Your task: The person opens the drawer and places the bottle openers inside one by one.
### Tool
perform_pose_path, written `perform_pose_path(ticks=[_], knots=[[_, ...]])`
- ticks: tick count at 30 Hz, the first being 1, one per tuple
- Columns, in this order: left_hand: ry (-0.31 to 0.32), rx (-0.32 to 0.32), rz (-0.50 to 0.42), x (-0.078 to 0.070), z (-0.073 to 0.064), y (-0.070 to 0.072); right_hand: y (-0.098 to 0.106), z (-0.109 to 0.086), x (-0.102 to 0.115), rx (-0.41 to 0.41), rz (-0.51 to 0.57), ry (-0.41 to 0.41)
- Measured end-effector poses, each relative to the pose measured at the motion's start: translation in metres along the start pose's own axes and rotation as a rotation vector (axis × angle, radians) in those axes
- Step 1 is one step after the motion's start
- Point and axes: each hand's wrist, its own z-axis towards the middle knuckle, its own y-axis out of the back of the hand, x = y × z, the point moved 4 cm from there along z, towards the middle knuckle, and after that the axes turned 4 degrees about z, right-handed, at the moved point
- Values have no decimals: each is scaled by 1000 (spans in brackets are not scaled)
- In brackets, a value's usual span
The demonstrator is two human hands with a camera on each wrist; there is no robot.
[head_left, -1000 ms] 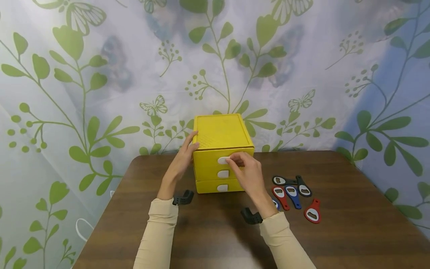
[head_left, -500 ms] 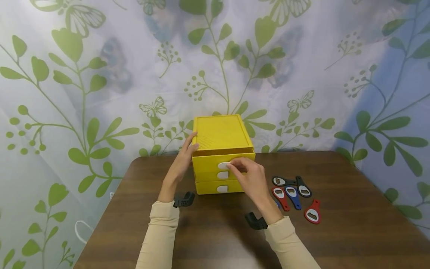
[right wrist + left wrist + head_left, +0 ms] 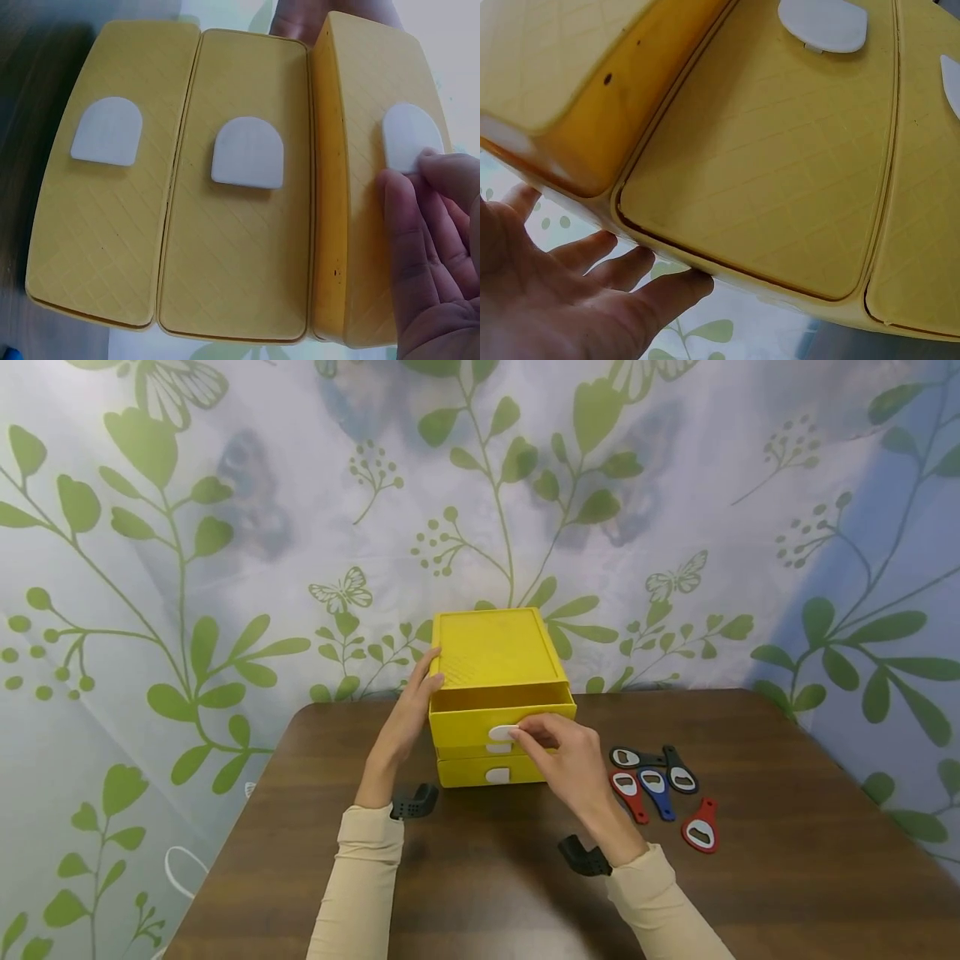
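Note:
A yellow three-drawer organizer (image 3: 491, 647) stands on the table, its top drawer (image 3: 457, 722) pulled partway out. My right hand (image 3: 566, 756) pinches the white handle (image 3: 409, 135) of that drawer between thumb and fingers. The middle drawer (image 3: 232, 255) and the bottom drawer (image 3: 105, 232) sit flush in the body, each with its own white tab. My left hand (image 3: 405, 714) rests against the organizer's left side near the top front corner, fingers spread along the side in the left wrist view. The drawer's floor is hidden behind its front panel.
Several bottle openers lie right of the organizer: black ones (image 3: 681, 777), a red one (image 3: 628, 789), a blue one (image 3: 656, 789) and another red one (image 3: 701, 831) nearer the front. A leaf-patterned curtain (image 3: 300, 527) hangs right behind the brown table (image 3: 480, 877).
The top drawer has slid out toward me from its closed position, my right hand moving with its handle. My left hand stays at the organizer's left side.

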Motion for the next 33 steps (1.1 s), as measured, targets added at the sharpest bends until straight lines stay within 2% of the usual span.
perform_pose_path(ticks=[6, 11, 16, 25, 33], knots=[[-43, -37, 45, 2, 3, -1, 4, -3, 3, 32, -17, -34], [-65, -48, 41, 5, 4, -4, 6, -6, 6, 53, -22, -37], [-78, -63, 36, 4, 3, -3, 7, -8, 11, 55, -9, -3], [-120, -30, -2, 6, 6, -5, 15, -17, 19, 66, 31, 36], [-108, -31, 11, 6, 6, -2, 16, -21, 27, 106, 46, 83]])
